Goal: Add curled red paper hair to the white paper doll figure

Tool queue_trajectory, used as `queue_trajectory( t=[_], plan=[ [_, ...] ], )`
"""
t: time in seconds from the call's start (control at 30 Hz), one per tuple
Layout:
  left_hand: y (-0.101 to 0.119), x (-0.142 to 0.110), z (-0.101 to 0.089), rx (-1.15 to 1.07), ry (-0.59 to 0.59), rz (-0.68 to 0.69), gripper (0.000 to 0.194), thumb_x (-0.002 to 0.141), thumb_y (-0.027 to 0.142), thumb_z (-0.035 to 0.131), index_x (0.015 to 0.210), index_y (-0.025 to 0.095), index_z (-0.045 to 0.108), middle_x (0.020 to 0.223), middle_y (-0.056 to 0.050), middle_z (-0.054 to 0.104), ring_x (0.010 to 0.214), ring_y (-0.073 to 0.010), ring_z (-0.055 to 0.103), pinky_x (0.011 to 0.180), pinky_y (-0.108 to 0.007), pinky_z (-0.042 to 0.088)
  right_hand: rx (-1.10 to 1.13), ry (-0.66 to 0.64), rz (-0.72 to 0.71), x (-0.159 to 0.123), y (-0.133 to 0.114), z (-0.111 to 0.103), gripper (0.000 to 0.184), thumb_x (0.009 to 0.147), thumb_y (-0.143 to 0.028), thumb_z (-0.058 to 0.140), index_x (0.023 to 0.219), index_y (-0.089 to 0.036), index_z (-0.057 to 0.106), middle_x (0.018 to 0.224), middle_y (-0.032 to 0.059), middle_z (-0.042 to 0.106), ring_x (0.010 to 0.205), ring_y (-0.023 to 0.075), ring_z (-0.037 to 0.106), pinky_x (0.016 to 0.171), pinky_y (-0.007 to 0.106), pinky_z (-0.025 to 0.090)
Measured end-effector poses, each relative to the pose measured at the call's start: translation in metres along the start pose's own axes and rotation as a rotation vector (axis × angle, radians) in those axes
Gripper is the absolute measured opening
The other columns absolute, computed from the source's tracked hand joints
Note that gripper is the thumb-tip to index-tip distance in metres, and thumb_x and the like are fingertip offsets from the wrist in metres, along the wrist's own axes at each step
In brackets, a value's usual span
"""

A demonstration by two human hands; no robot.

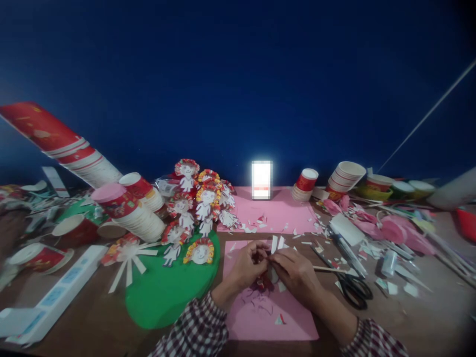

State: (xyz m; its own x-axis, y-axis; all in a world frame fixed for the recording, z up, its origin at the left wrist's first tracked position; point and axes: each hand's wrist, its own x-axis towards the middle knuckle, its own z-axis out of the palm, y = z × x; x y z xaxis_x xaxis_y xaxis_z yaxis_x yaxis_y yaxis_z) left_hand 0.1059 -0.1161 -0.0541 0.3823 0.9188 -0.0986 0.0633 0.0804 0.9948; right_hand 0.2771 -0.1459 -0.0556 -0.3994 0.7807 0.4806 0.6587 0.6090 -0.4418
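My left hand (247, 267) and my right hand (295, 272) meet above a pink paper sheet (271, 317) near the table's front edge. Both have their fingers pinched together on a cut paper cup piece (274, 248) whose white strips stick up between them, with a red part showing below the hands. Checked sleeves cover both forearms. Small red and white scraps lie on the pink sheet under my hands.
Black-handled scissors (353, 287) lie just right of my right hand. A green paper shape (163, 297) with paper-cup dolls (201, 203) lies to the left. Stacks of red paper cups (126, 208), a lit phone (261, 179), a white box (48, 297) and craft litter (386, 238) surround them.
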Motion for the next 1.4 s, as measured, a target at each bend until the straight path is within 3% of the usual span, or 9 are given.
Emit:
queue_trajectory(
  t=[1.4],
  plan=[
    [0.003, -0.0006, 0.0003, -0.018, -0.006, 0.004, 0.031, 0.066, 0.007, 0.057, 0.095, 0.014, 0.056, 0.07, 0.001, 0.054, 0.062, -0.0087, 0.05, 0.057, -0.019, 0.038, -0.031, 0.008, -0.019, 0.0006, 0.0001, 0.0, 0.015, 0.09, -0.017, 0.047, 0.097, -0.02, 0.059, 0.087, 0.0055, 0.061, 0.082, 0.0162, 0.057, 0.073, 0.029, 0.047]
  ],
)
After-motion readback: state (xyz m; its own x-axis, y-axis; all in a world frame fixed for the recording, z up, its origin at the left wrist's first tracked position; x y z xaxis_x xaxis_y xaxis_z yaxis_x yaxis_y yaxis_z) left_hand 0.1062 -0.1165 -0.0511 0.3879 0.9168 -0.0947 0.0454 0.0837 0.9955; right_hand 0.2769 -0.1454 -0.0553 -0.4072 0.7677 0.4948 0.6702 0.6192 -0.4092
